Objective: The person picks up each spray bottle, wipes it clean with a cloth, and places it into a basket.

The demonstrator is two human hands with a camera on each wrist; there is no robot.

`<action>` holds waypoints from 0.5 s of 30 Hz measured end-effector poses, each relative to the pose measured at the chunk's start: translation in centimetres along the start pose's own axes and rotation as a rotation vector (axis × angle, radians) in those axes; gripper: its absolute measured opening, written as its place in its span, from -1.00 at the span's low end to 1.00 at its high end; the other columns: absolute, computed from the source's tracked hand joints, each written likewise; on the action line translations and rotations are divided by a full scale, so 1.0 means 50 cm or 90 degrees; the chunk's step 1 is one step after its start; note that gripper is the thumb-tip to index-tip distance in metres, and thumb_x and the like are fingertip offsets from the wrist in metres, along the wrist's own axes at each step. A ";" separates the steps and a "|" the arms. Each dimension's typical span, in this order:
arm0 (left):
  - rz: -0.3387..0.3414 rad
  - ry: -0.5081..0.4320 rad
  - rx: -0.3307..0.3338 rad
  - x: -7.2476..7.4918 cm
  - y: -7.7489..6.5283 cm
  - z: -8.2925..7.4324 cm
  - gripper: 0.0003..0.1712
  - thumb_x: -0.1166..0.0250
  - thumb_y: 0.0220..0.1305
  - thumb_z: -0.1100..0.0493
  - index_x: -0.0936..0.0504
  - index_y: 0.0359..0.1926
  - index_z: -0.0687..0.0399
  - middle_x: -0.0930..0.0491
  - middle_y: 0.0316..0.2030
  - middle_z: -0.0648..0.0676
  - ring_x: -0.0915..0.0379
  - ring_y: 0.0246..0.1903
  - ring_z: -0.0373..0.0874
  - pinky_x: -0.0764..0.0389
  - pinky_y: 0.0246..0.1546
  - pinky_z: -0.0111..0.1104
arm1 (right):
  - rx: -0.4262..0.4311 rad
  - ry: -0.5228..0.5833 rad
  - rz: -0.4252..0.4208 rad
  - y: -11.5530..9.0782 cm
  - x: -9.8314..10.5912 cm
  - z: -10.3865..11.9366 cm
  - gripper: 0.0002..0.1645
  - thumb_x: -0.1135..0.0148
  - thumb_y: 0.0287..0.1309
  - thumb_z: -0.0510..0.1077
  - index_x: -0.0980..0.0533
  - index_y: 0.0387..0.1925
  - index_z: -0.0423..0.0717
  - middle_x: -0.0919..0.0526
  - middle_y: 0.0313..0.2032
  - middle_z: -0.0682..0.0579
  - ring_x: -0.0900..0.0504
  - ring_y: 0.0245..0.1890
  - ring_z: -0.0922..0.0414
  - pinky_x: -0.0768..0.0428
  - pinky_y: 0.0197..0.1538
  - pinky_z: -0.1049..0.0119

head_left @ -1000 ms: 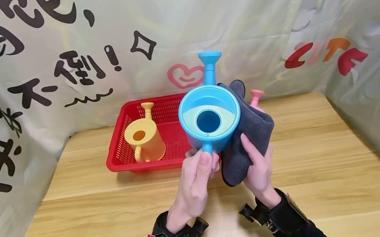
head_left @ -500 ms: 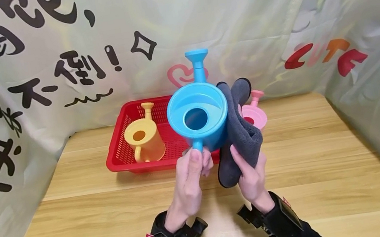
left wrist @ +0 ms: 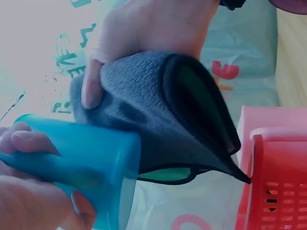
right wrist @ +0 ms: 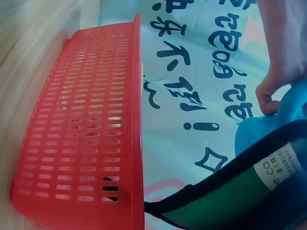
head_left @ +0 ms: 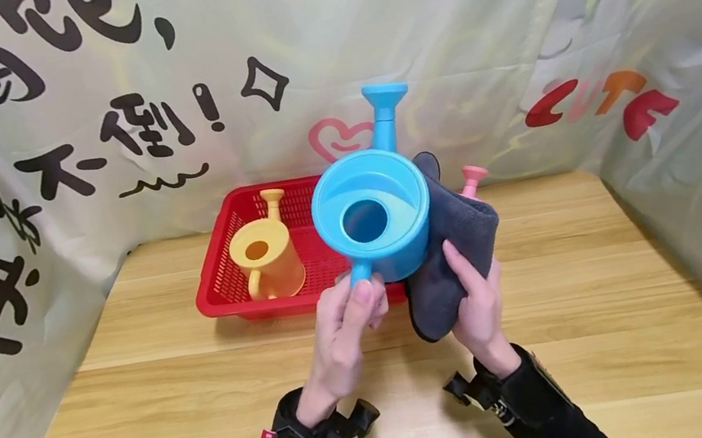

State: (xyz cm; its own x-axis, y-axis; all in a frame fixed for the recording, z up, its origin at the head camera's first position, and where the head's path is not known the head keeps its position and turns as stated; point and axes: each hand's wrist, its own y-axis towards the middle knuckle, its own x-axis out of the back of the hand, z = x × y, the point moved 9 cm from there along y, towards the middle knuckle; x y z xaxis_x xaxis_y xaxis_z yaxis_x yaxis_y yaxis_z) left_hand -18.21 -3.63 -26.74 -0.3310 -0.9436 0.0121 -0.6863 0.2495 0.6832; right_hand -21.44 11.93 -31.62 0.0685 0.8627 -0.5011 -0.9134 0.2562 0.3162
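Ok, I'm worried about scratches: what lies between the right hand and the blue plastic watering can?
The head view shows a folded, fuzzy grey cloth, held by the right hand, between that hand and the watering can.

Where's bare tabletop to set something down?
Free: wooden table right of the pink watering can and left of the red basket. Crowded: the middle, where the left hand holds the blue watering can against the gray cloth in the right hand.

Head view bright, shadows soft; wrist views hazy, bluish, perhaps slightly blurred
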 end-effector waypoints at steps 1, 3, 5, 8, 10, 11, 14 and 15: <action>0.001 -0.011 -0.009 0.002 0.001 -0.003 -0.50 0.09 0.60 0.02 -0.28 -0.51 0.21 -0.22 -0.64 0.11 -0.20 -0.62 -0.12 -0.31 -0.59 -0.36 | -0.002 0.011 -0.002 0.002 0.002 0.000 -0.71 -0.01 0.44 -0.21 -0.46 0.12 -0.10 -0.60 -0.08 0.10 -0.58 -0.09 0.22 -0.57 0.04 0.38; 0.002 -0.037 -0.031 0.007 0.004 -0.008 -0.48 0.05 0.60 0.01 -0.27 -0.53 0.21 -0.21 -0.66 0.10 -0.17 -0.63 -0.12 -0.27 -0.59 -0.33 | 0.000 0.046 -0.005 0.006 0.005 0.002 -0.71 -0.02 0.45 -0.20 -0.45 0.13 -0.12 -0.59 -0.08 0.07 -0.58 -0.09 0.21 -0.58 0.05 0.36; 0.003 -0.073 -0.051 0.014 0.009 -0.011 -0.44 0.02 0.59 -0.03 -0.23 -0.56 0.18 -0.17 -0.68 0.07 -0.12 -0.65 -0.14 -0.21 -0.61 -0.32 | 0.005 0.081 0.000 0.011 0.005 0.006 -0.70 0.01 0.47 -0.20 -0.42 0.16 -0.12 -0.57 -0.03 0.06 -0.58 -0.05 0.19 -0.58 0.09 0.35; -0.002 -0.165 -0.060 0.030 0.015 -0.007 -0.39 0.03 0.58 -0.09 -0.16 -0.62 0.12 -0.10 -0.72 0.01 -0.03 -0.70 -0.15 -0.09 -0.62 -0.32 | -0.006 0.147 0.012 0.015 0.005 0.006 -0.64 0.05 0.49 -0.20 -0.35 0.24 -0.10 -0.54 0.08 0.04 -0.57 0.05 0.15 -0.54 0.20 0.30; 0.003 -0.241 -0.046 0.039 0.018 0.000 -0.38 0.05 0.59 -0.12 -0.11 -0.62 0.08 -0.05 -0.72 -0.03 0.03 -0.73 -0.17 0.01 -0.64 -0.33 | -0.027 0.169 0.028 0.016 0.004 0.003 -0.57 -0.02 0.48 -0.15 -0.32 0.31 -0.04 -0.53 0.14 0.06 -0.57 0.10 0.17 -0.51 0.25 0.30; 0.004 -0.279 -0.030 0.042 0.018 0.006 -0.38 0.06 0.59 -0.13 -0.09 -0.61 0.07 -0.03 -0.71 -0.04 0.07 -0.74 -0.17 0.06 -0.65 -0.33 | -0.044 0.177 0.049 0.014 0.001 0.001 -0.56 -0.06 0.46 -0.11 -0.33 0.30 -0.02 -0.55 0.14 0.09 -0.58 0.09 0.19 -0.52 0.24 0.31; -0.015 -0.319 0.063 0.050 0.014 0.033 -0.43 0.05 0.56 -0.19 -0.15 -0.56 0.01 -0.02 -0.68 -0.05 0.09 -0.74 -0.18 0.10 -0.66 -0.35 | -0.082 0.205 0.138 0.001 -0.015 0.002 -0.70 0.00 0.46 -0.08 -0.41 0.15 0.00 -0.61 0.03 0.17 -0.63 -0.02 0.27 -0.56 0.16 0.35; -0.032 -0.319 0.100 0.053 0.012 0.045 -0.46 0.03 0.53 -0.22 -0.21 -0.53 -0.01 -0.03 -0.67 -0.05 0.08 -0.73 -0.19 0.10 -0.67 -0.38 | -0.093 0.206 0.161 -0.003 -0.018 0.003 -0.72 -0.02 0.44 -0.06 -0.43 0.10 0.00 -0.63 0.00 0.19 -0.63 -0.06 0.29 -0.57 0.13 0.37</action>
State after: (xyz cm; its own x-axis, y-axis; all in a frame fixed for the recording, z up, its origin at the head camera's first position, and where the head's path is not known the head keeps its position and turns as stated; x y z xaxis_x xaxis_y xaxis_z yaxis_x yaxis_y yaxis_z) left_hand -20.94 -5.48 -27.94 -0.5380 -0.7446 -0.3952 -0.7854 0.2726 0.5557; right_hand -21.30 11.17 -31.11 -0.2732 0.7033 -0.6563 -0.9338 -0.0300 0.3566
